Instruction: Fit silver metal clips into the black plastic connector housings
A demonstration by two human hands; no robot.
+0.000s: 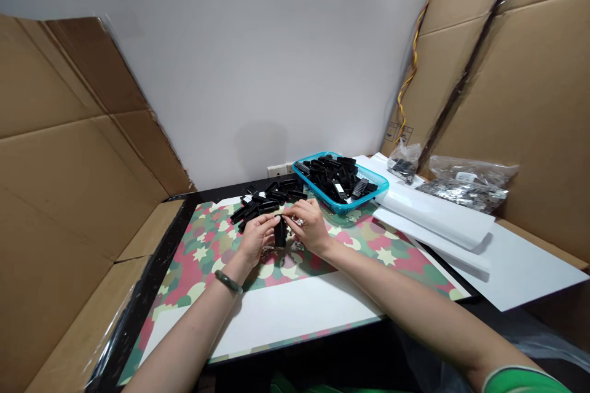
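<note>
My left hand and my right hand meet above a camouflage-patterned mat, pinching a black plastic connector housing upright between their fingertips. Its lower end hangs below my fingers. Just behind my hands lies a loose heap of similar black housings. Small shiny metal pieces sit on the mat beneath my right hand, partly hidden by it. My left wrist wears a dark green bangle.
A teal plastic basket full of black housings stands behind the mat. To its right lie white sheets and clear bags of metal parts and black parts. Cardboard panels flank the table, and a yellow-and-red wire runs up the right side.
</note>
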